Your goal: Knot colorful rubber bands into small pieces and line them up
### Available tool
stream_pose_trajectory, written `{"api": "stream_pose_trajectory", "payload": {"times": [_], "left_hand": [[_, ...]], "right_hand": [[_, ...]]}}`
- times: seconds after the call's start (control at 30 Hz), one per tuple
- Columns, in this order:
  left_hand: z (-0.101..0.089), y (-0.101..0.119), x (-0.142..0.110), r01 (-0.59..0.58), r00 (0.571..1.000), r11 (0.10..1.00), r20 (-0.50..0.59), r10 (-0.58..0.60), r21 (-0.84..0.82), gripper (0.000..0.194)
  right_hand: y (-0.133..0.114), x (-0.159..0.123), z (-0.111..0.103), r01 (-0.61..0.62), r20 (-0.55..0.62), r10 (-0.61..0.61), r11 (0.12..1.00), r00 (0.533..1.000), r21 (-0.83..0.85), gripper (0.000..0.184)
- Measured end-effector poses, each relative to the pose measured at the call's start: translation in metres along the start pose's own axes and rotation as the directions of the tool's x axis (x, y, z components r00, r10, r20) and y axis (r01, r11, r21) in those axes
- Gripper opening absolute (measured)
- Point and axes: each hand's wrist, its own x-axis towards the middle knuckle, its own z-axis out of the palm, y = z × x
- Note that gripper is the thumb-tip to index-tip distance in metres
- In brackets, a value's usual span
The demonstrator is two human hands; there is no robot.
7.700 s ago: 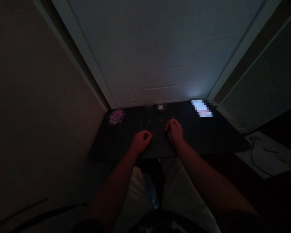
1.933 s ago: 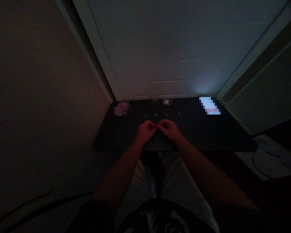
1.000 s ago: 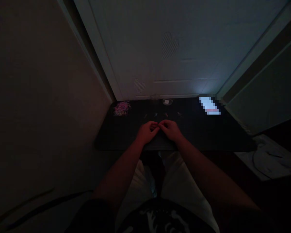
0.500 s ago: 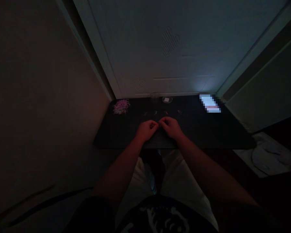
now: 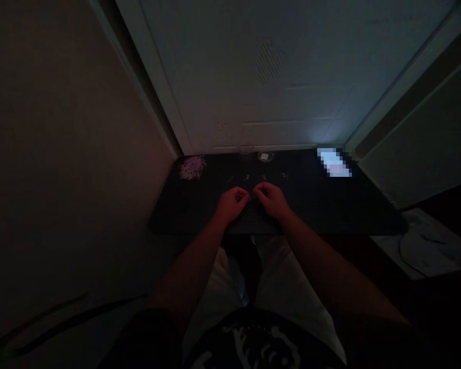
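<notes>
In dim light my left hand (image 5: 232, 203) and my right hand (image 5: 269, 199) face each other low over the dark table (image 5: 330, 210). Thumb and fingertips are pinched together on both, with a narrow gap between the hands. Whatever lies in the pinches is too small and dark to name. Just beyond my fingers several tiny thin pieces lie in a row, among them a bluish piece (image 5: 247, 177), a reddish piece (image 5: 264, 177) and another thin piece (image 5: 285, 176) on the right.
A pile of pink and white shreds (image 5: 192, 167) sits at the back left. Along the back edge are a clear round container (image 5: 246, 149) and a round dish (image 5: 271, 159) with a white square in it. A lit phone (image 5: 333, 162) lies back right. A white door (image 5: 200, 66) rises behind.
My fingertips, nearly touching before, have drawn slightly apart. Both hands stay pinched over the same spot, and the things on the table have not moved.
</notes>
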Motion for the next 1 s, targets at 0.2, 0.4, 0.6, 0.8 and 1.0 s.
{"api": "stream_pose_trajectory", "payload": {"times": [0.2,0.4,0.6,0.8,1.0], "left_hand": [[-0.0004,0.0002,-0.0012,0.01,1.0,1.0,-0.007,-0.01,0.007,0.014],[-0.0006,-0.0008,-0.0013,-0.011,1.0,0.999,0.001,0.011,0.032,0.016],[-0.0004,-0.0016,-0.0011,-0.04,0.999,0.998,0.028,0.038,0.046,0.017],[-0.0018,0.0012,-0.0031,-0.053,0.997,0.996,0.051,0.05,0.067,0.018],[-0.0034,0.0063,-0.0041,-0.064,0.996,0.992,0.066,0.057,0.111,0.015]], "right_hand": [[-0.0041,-0.0025,-0.0001,0.041,0.052,-0.041,0.999,0.998,0.006,0.018],[-0.0055,-0.003,0.0009,0.045,0.073,-0.043,0.999,0.996,-0.03,0.018],[0.0,-0.0008,0.001,0.079,0.124,-0.083,0.996,0.989,0.037,0.034],[-0.0016,-0.0008,-0.0015,0.079,0.134,-0.072,0.996,0.988,-0.043,0.011],[-0.0051,-0.0012,-0.0017,0.072,0.117,-0.063,0.995,0.991,-0.075,0.009]]}}
